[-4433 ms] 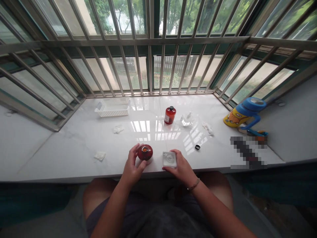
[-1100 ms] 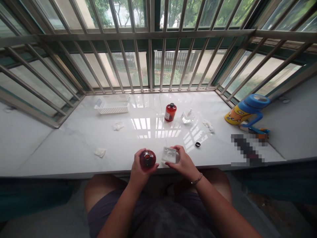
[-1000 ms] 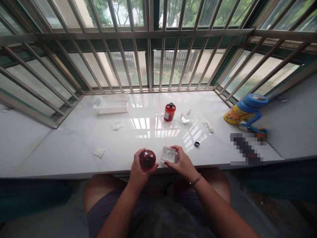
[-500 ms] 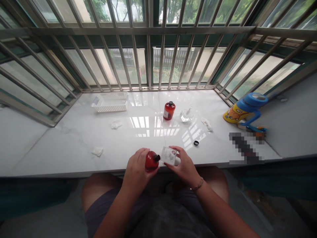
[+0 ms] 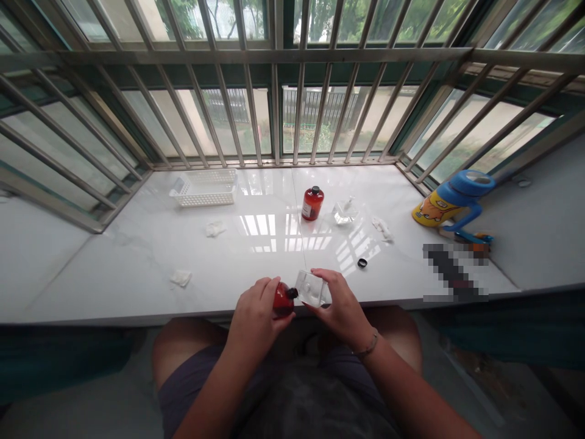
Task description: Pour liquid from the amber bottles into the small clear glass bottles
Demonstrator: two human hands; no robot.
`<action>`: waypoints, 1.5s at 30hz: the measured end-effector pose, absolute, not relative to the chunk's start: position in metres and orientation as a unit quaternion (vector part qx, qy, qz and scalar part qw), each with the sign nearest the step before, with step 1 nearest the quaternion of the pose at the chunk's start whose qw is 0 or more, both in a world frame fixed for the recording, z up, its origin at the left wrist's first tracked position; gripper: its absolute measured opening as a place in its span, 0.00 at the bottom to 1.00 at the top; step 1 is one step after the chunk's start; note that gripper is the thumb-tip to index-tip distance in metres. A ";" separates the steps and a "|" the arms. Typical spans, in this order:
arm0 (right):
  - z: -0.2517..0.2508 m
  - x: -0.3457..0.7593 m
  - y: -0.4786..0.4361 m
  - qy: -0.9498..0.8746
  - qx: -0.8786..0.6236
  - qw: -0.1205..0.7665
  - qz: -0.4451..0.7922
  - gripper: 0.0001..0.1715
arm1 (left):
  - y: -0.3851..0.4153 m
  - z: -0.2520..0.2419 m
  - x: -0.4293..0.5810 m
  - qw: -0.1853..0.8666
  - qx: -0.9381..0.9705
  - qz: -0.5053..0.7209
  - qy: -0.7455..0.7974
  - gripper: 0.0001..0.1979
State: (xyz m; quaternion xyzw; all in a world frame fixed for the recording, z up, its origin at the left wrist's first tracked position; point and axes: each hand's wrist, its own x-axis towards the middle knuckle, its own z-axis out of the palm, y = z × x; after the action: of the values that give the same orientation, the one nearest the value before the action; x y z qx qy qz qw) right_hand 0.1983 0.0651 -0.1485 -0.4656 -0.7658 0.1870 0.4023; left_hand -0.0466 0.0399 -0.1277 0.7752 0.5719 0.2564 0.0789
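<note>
My left hand [image 5: 256, 310] is wrapped round a red bottle [image 5: 283, 300] with a black neck and no cap on it. The bottle is tilted, its mouth pointing right. Between its fingers and thumb my right hand [image 5: 340, 302] grips a clear, square-sided container [image 5: 309, 288], tipped over at the counter's front edge. The bottle's mouth is at the container's left side; whether they touch I cannot tell. A small black ring-shaped cap [image 5: 362, 263] lies on the counter just beyond my right hand.
On the white counter [image 5: 247, 262] stand a second red bottle [image 5: 312, 204], a clear container of liquid [image 5: 343, 212], a white basket [image 5: 205, 189] and a blue-and-yellow flask [image 5: 450, 198]. Crumpled tissues [image 5: 181, 278] lie about. Metal bars [image 5: 274, 110] close off the window behind.
The red bottle in my left hand has moved slightly right and tilted further toward the container. My right hand has turned the clear container a little.
</note>
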 end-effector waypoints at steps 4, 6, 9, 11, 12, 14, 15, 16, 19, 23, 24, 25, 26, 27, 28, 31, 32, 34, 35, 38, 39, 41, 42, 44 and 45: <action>-0.142 0.199 0.065 -0.787 -0.443 0.398 0.162 0.40 | 0.039 -0.127 -0.046 0.095 0.771 0.263 0.573 0.40; -0.139 0.199 0.065 -0.797 -0.434 0.392 0.151 0.42 | 0.039 -0.126 -0.046 0.115 0.766 0.271 0.571 0.40; -0.135 0.201 0.064 -0.806 -0.429 0.381 0.146 0.44 | 0.039 -0.124 -0.046 0.140 0.762 0.279 0.568 0.40; -0.133 0.202 0.064 -0.808 -0.429 0.376 0.145 0.44 | 0.039 -0.123 -0.045 0.143 0.761 0.279 0.568 0.41; -0.132 0.202 0.064 -0.809 -0.429 0.376 0.144 0.44 | 0.038 -0.122 -0.045 0.142 0.762 0.278 0.567 0.42; -0.130 0.203 0.064 -0.809 -0.429 0.375 0.143 0.44 | 0.038 -0.122 -0.044 0.136 0.765 0.276 0.566 0.42; -0.130 0.203 0.064 -0.810 -0.429 0.374 0.142 0.45 | 0.038 -0.122 -0.044 0.134 0.767 0.276 0.564 0.42; -0.129 0.203 0.064 -0.811 -0.429 0.372 0.142 0.45 | 0.038 -0.122 -0.044 0.133 0.768 0.276 0.562 0.41; -0.128 0.203 0.063 -0.815 -0.427 0.365 0.142 0.47 | 0.038 -0.122 -0.043 0.138 0.767 0.282 0.559 0.41; -0.127 0.204 0.064 -0.822 -0.423 0.355 0.140 0.48 | 0.039 -0.124 -0.043 0.152 0.763 0.287 0.559 0.41; -0.126 0.204 0.064 -0.824 -0.422 0.352 0.139 0.48 | 0.039 -0.124 -0.043 0.157 0.762 0.289 0.558 0.41; -0.126 0.204 0.064 -0.825 -0.422 0.350 0.139 0.49 | 0.039 -0.124 -0.042 0.161 0.762 0.290 0.556 0.41; -0.126 0.205 0.065 -0.826 -0.422 0.347 0.139 0.49 | 0.040 -0.124 -0.042 0.166 0.761 0.291 0.555 0.41; -0.125 0.205 0.065 -0.827 -0.422 0.345 0.139 0.50 | 0.040 -0.124 -0.042 0.171 0.761 0.291 0.555 0.41; -0.125 0.205 0.065 -0.828 -0.422 0.343 0.139 0.50 | 0.040 -0.124 -0.042 0.176 0.760 0.291 0.555 0.40; -0.123 0.206 0.065 -0.831 -0.422 0.336 0.137 0.50 | 0.041 -0.124 -0.041 0.194 0.753 0.288 0.559 0.40; -0.122 0.205 0.065 -0.832 -0.422 0.334 0.136 0.50 | 0.041 -0.123 -0.041 0.200 0.750 0.288 0.561 0.40; -0.121 0.205 0.065 -0.834 -0.421 0.331 0.133 0.51 | 0.041 -0.124 -0.041 0.213 0.744 0.290 0.563 0.39; -0.120 0.205 0.065 -0.834 -0.421 0.331 0.132 0.52 | 0.042 -0.124 -0.041 0.219 0.742 0.292 0.563 0.39; -0.119 0.205 0.066 -0.837 -0.418 0.330 0.127 0.53 | 0.041 -0.126 -0.041 0.229 0.735 0.300 0.563 0.39; -0.119 0.205 0.066 -0.838 -0.417 0.330 0.125 0.52 | 0.041 -0.127 -0.041 0.231 0.733 0.304 0.563 0.39; -0.118 0.205 0.066 -0.840 -0.415 0.328 0.122 0.52 | 0.041 -0.128 -0.041 0.233 0.731 0.310 0.562 0.38; -0.118 0.205 0.066 -0.841 -0.414 0.327 0.122 0.52 | 0.041 -0.129 -0.041 0.234 0.729 0.313 0.562 0.38; -0.117 0.206 0.065 -0.842 -0.413 0.324 0.122 0.53 | 0.041 -0.129 -0.040 0.238 0.726 0.316 0.562 0.38; -0.116 0.206 0.065 -0.843 -0.413 0.322 0.122 0.53 | 0.041 -0.128 -0.040 0.241 0.725 0.318 0.562 0.38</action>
State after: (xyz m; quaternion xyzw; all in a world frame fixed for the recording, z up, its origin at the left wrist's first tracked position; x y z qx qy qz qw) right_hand 0.2058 0.0652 -0.1158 -0.4132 -0.8430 0.1220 0.3220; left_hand -0.0403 0.0405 -0.1282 0.7248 0.5620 0.3177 0.2407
